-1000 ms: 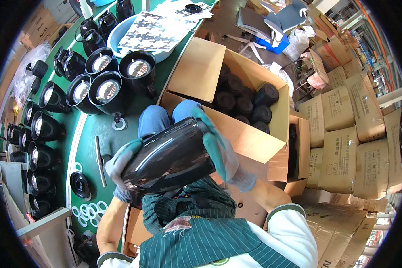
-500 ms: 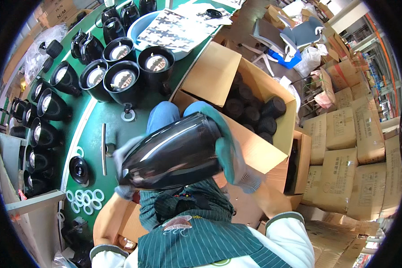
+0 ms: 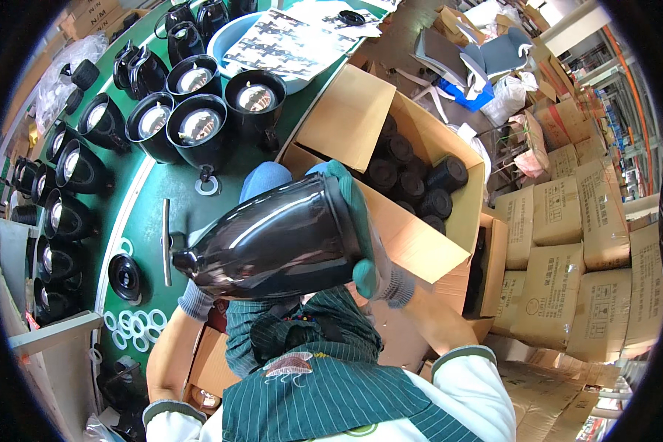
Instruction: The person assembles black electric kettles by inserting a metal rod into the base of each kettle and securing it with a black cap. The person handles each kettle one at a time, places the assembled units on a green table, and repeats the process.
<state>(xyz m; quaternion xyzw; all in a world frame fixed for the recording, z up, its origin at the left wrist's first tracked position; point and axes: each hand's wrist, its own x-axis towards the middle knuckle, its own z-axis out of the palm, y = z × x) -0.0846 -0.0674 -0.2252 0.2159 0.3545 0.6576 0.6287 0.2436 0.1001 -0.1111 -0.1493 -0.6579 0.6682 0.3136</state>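
A glossy black vacuum jug body (image 3: 272, 239) lies tilted across my lap, its wide rimmed end to the right and its narrower end to the left. My right hand (image 3: 368, 250), in a grey and green work glove, is closed round the wide end, fingers over the top and thumb below. My left hand (image 3: 197, 297), gloved too, supports the narrower end; its fingers are mostly hidden behind the jug. Just left of that end, a metal bar (image 3: 166, 243) stands at the green table, with its fitting partly covered by the jug.
Several black jugs with silvery insides (image 3: 200, 127) stand on the green table (image 3: 144, 214). White rings (image 3: 134, 328) and a black round lid (image 3: 124, 276) lie at its near left. An open carton (image 3: 420, 254) of black cylindrical parts is at my right, with stacked cartons (image 3: 549, 291) beyond.
The jug has shifted slightly left and its narrower end now reaches the metal bar's fitting. My right hand has moved left with it, round the wide end.
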